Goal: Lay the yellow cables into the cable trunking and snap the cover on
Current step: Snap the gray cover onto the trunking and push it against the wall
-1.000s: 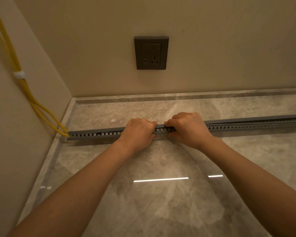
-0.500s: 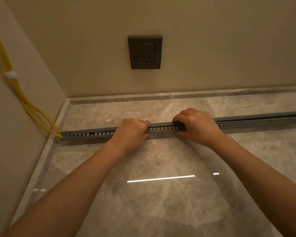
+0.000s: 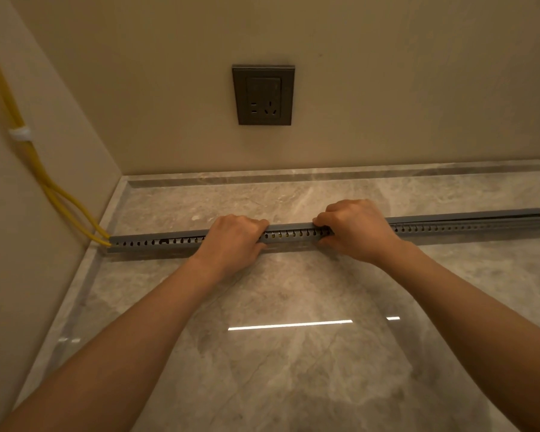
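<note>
Two forearms reached forward, left hand (image 3: 233, 238) and right hand (image 3: 357, 229) curled closed, gripping the grey cable trunking (image 3: 290, 235), yellow cables (image 3: 75, 207) entering its left end

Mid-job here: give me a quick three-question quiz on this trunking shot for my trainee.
1. True or false: both hands rest on the grey trunking.
2. Where do the yellow cables enter the trunking? A) at its left end by the side wall B) through the wall socket C) from under the right hand
3. What holds the cables together on the side wall?

Key
1. True: the left hand and the right hand both press on it, apart from each other.
2. A
3. A white tie.
</note>
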Action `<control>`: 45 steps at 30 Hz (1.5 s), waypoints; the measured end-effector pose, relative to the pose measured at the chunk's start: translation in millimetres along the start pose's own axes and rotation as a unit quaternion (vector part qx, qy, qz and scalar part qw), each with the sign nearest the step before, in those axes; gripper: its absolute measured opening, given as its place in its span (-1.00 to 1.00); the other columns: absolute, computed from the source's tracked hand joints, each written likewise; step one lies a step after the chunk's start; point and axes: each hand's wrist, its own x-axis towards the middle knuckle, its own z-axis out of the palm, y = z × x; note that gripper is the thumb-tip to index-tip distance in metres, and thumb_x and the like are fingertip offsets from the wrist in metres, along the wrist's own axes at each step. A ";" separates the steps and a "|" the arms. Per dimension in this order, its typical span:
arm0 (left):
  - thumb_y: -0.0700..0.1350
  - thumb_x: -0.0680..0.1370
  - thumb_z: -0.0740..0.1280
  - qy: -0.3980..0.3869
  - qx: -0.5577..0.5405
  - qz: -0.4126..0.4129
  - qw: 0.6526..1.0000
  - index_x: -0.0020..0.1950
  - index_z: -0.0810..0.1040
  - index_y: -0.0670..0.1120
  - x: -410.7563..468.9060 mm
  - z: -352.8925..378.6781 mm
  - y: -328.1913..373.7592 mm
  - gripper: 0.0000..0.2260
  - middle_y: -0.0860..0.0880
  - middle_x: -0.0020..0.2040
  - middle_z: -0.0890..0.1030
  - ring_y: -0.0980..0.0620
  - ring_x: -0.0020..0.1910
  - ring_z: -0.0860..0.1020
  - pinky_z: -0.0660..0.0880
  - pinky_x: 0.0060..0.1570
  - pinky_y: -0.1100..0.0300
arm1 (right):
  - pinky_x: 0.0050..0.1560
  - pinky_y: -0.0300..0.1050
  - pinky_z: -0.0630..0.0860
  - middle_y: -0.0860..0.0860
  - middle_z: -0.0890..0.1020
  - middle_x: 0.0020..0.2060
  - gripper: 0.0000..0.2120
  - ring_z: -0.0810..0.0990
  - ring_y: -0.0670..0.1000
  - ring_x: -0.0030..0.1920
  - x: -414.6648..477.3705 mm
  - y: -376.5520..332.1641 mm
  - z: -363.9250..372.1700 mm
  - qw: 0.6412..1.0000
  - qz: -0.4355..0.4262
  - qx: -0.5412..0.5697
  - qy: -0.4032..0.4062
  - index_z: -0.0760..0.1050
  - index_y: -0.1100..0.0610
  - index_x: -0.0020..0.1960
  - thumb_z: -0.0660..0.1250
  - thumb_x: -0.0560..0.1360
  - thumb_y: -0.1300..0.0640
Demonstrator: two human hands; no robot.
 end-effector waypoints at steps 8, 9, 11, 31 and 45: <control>0.03 0.50 0.23 -0.019 0.066 -0.040 0.997 -0.04 0.52 -0.06 5.8 -5.8 11.4 -0.81 -0.02 -0.15 0.60 -0.04 -0.19 0.54 0.34 -0.30 0.14 | -0.35 -0.14 0.23 0.05 0.60 -0.21 -0.78 0.53 0.10 -0.17 -4.6 3.8 8.2 0.999 -0.030 -0.010 0.041 0.57 0.12 0.03 0.29 0.45 0.06; 0.07 0.50 0.24 -0.016 0.074 -0.053 0.996 -0.06 0.53 -0.07 8.0 -7.3 17.0 -0.78 -0.02 -0.16 0.59 -0.04 -0.20 0.53 0.31 -0.30 0.15 | -0.36 -0.14 0.23 0.06 0.61 -0.21 -0.79 0.54 0.11 -0.17 -5.4 4.5 8.8 0.998 -0.034 -0.008 0.051 0.58 0.13 0.02 0.31 0.44 0.07; 0.14 0.47 0.27 0.001 0.077 -0.071 0.994 -0.06 0.55 -0.05 13.6 -8.7 29.5 -0.72 -0.02 -0.13 0.59 -0.04 -0.15 0.54 0.29 -0.29 0.15 | -0.39 -0.13 0.30 0.08 0.62 -0.20 -0.78 0.56 0.14 -0.15 -6.4 4.4 8.9 0.997 -0.042 -0.004 0.065 0.58 0.15 0.03 0.35 0.43 0.08; -0.07 0.33 0.48 0.038 0.096 -0.017 0.995 -0.24 0.62 -0.08 36.2 -9.1 44.9 -0.88 -0.03 -0.28 0.62 0.00 -0.27 0.59 0.37 -0.47 0.22 | -0.56 -0.13 0.42 0.05 0.62 -0.37 -0.84 0.58 0.11 -0.32 3.9 -26.9 22.5 0.983 0.057 0.020 0.174 0.62 0.17 -0.15 0.52 0.28 0.22; 0.01 0.51 0.27 0.007 0.096 -0.020 0.995 0.07 0.56 -0.10 42.6 5.4 36.8 -0.76 -0.05 0.01 0.58 -0.04 0.00 0.52 0.24 -0.25 0.15 | -0.21 0.03 0.57 0.10 0.66 -0.10 -0.67 0.59 0.13 -0.05 -9.0 14.9 15.5 0.992 0.041 0.079 0.093 0.59 0.19 0.06 0.48 0.31 0.21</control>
